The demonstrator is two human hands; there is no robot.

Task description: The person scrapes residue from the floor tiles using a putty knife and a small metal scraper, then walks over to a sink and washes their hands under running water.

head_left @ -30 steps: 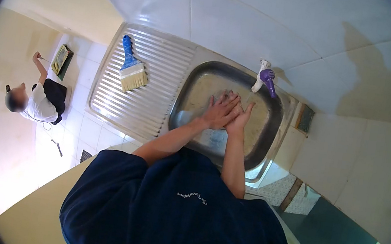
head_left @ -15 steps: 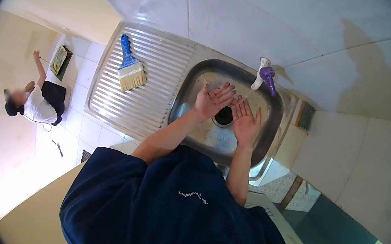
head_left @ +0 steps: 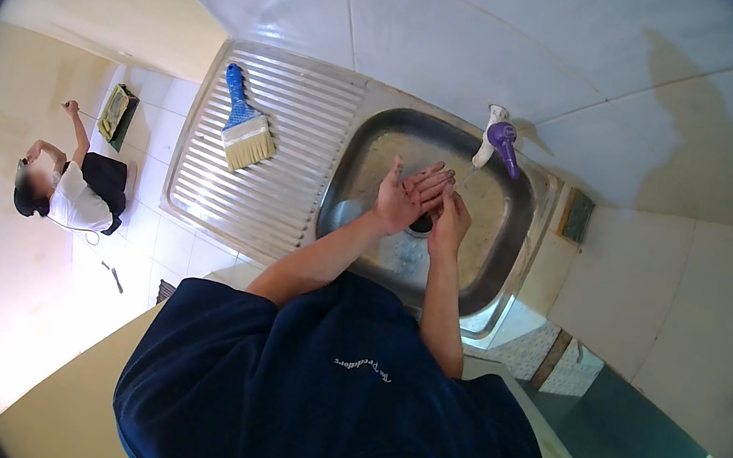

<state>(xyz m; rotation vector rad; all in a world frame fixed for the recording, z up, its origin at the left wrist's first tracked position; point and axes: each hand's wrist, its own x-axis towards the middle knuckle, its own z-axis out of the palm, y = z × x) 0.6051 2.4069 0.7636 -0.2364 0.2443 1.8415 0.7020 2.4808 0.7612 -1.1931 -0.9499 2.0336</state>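
Note:
My left hand [head_left: 403, 201] is over the sink [head_left: 478, 268], palm up with its fingers stretched out and dark smudges on the skin. Against its fingertips is my right hand [head_left: 449, 225], its fingers drawn together and closed around them. Just above both hands, a white tap [head_left: 487, 143] with a purple handle [head_left: 505, 145] comes out of the wall, and a thin stream of water falls from its spout. The dark drain [head_left: 421, 225] is partly hidden beneath the hands.
A wide paintbrush [head_left: 247, 133] with a blue handle lies on the ribbed drainboard [head_left: 297, 191]. A sponge-like block [head_left: 576, 216] sits by the sink's right corner. Far left, another person [head_left: 82, 197] in a white top holds a thin tool near a green-edged tray [head_left: 116, 114].
Both hands were open with palms up side by side. My right hand has turned inward and closed on my left fingertips. The other person has raised an arm to their head.

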